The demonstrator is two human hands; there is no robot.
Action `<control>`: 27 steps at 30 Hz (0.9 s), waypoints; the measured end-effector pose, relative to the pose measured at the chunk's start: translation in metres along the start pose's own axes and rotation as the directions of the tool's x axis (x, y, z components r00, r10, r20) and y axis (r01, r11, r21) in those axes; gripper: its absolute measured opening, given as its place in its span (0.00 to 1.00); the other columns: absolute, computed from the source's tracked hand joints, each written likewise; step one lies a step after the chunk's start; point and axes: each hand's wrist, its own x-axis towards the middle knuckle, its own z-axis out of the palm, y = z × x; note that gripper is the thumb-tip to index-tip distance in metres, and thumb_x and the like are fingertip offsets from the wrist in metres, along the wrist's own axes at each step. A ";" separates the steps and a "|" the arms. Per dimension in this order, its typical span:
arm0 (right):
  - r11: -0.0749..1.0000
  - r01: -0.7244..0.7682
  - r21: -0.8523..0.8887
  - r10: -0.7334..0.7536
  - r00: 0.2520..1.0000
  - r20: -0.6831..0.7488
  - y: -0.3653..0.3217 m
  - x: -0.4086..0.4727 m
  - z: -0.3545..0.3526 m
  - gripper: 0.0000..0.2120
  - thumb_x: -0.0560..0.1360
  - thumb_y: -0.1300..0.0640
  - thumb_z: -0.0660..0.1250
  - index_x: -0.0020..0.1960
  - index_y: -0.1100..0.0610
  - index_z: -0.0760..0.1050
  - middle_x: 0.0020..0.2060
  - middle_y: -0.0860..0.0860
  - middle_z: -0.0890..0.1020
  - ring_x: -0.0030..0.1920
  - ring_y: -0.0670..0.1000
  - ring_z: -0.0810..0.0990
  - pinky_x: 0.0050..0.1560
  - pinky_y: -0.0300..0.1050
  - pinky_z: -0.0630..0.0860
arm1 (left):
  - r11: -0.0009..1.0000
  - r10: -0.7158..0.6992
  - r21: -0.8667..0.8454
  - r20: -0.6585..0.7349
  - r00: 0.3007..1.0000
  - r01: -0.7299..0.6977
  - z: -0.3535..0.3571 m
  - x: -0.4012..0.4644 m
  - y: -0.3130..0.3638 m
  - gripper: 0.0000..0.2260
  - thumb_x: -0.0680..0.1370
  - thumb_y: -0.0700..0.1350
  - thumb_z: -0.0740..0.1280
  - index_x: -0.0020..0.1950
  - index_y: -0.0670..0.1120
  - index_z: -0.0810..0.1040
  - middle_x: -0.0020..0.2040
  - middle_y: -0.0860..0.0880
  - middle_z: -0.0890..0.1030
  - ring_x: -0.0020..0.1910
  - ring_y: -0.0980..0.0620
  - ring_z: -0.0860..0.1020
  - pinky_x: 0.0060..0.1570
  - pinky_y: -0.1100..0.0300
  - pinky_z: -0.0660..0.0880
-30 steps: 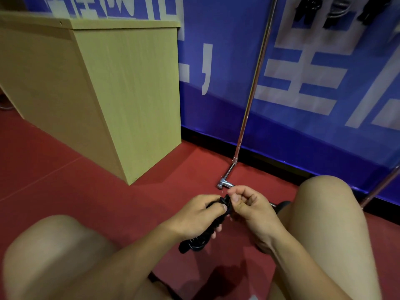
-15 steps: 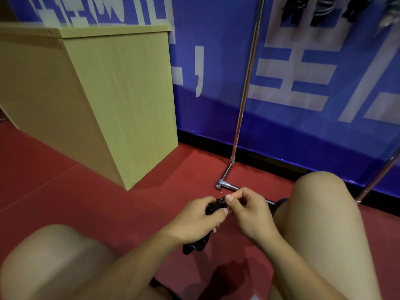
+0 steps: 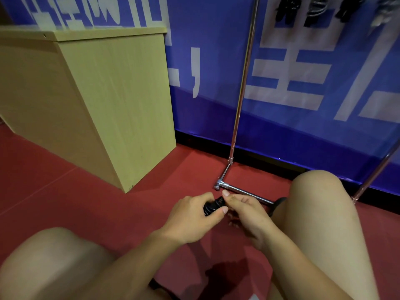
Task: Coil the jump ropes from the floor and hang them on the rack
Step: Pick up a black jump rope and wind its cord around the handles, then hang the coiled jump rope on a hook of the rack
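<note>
The person crouches on the red floor, knees either side, in front of the rack. The left hand grips a black rope bundle, fingers and thumb curled round it. The right hand meets the bundle from the other side, fingertips pinching at its top end; what they hold is hidden between the two hands. The rope is off the floor, held between the knees, near the rack's foot bar.

Judgement: the step in hand is finishing the coil, probably securing its last turn. The rack's hanging level is well above; dark bundles already hang at the top edge of view. The next move calls for a firm one-handed hold on the coil, rising, and hooking it up there without the turns loosening. A wooden cabinet stands to the left, clear of the path.
</note>
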 end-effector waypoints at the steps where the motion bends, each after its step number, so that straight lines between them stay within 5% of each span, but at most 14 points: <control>1: 1.000 -0.011 0.014 0.011 1.000 -0.001 0.000 0.000 0.000 0.14 0.76 0.47 0.69 0.44 0.58 0.81 0.34 0.56 0.77 0.31 0.48 0.72 0.32 0.41 0.68 | 1.000 0.001 0.026 -0.006 1.000 -0.001 0.000 0.000 0.000 0.19 0.72 0.70 0.60 0.36 0.55 0.67 0.27 0.53 0.73 0.28 0.55 0.72 0.30 0.57 0.66; 6: 0.992 0.110 0.066 -0.107 0.993 -0.043 0.000 0.005 0.000 0.06 0.78 0.60 0.67 0.44 0.59 0.81 0.36 0.55 0.80 0.39 0.53 0.76 0.44 0.48 0.73 | 0.994 -0.069 0.084 0.014 0.998 0.067 0.001 0.005 0.005 0.23 0.72 0.73 0.60 0.37 0.54 0.67 0.29 0.54 0.74 0.30 0.56 0.73 0.31 0.56 0.66; 10: 0.967 0.254 -0.031 -0.256 0.959 -0.122 -0.011 0.009 -0.006 0.07 0.80 0.61 0.65 0.43 0.57 0.78 0.34 0.53 0.77 0.36 0.52 0.72 0.40 0.47 0.70 | 0.984 -0.116 -0.123 0.125 0.985 0.132 0.001 0.019 0.016 0.22 0.74 0.73 0.58 0.39 0.56 0.72 0.33 0.55 0.80 0.33 0.56 0.79 0.39 0.52 0.75; 14: 0.910 0.391 -0.136 -0.412 0.889 -0.198 -0.054 0.011 -0.021 0.09 0.80 0.65 0.64 0.43 0.56 0.76 0.33 0.50 0.77 0.35 0.46 0.72 0.37 0.39 0.71 | 0.924 -0.092 -0.365 0.071 0.993 0.112 -0.005 0.044 0.039 0.25 0.74 0.73 0.56 0.41 0.52 0.75 0.34 0.51 0.82 0.32 0.56 0.80 0.41 0.52 0.77; 17: 0.866 0.455 -0.206 -0.495 0.841 -0.220 -0.097 0.014 -0.031 0.07 0.79 0.65 0.64 0.43 0.58 0.76 0.31 0.50 0.75 0.31 0.45 0.70 0.34 0.36 0.69 | 0.918 -0.059 -0.391 0.024 0.998 0.064 -0.019 0.075 0.058 0.25 0.76 0.71 0.54 0.40 0.51 0.75 0.35 0.51 0.82 0.34 0.56 0.79 0.42 0.53 0.75; 20: 0.851 0.457 -0.258 -0.514 0.824 -0.238 -0.133 0.026 -0.041 0.06 0.80 0.63 0.64 0.45 0.58 0.76 0.31 0.48 0.76 0.32 0.45 0.71 0.34 0.38 0.71 | 0.900 -0.069 -0.425 0.070 0.995 0.092 -0.037 0.110 0.071 0.26 0.75 0.71 0.53 0.43 0.50 0.76 0.37 0.55 0.81 0.37 0.59 0.78 0.45 0.55 0.74; 24: 0.840 0.427 -0.335 -0.524 0.800 -0.292 -0.192 0.053 -0.061 0.06 0.80 0.60 0.64 0.45 0.55 0.77 0.32 0.49 0.78 0.34 0.48 0.74 0.36 0.45 0.73 | 0.852 -0.065 -0.498 0.206 0.976 0.162 -0.059 0.167 0.091 0.21 0.81 0.66 0.54 0.56 0.52 0.77 0.53 0.49 0.82 0.56 0.50 0.80 0.64 0.48 0.73; 27: 0.834 0.413 -0.367 -0.526 0.796 -0.300 -0.242 0.072 -0.076 0.07 0.81 0.60 0.64 0.45 0.56 0.78 0.33 0.50 0.80 0.33 0.47 0.78 0.35 0.42 0.75 | 0.833 -0.029 -0.530 0.251 0.968 0.163 -0.080 0.209 0.113 0.20 0.78 0.66 0.57 0.59 0.55 0.76 0.54 0.52 0.81 0.57 0.50 0.79 0.65 0.45 0.73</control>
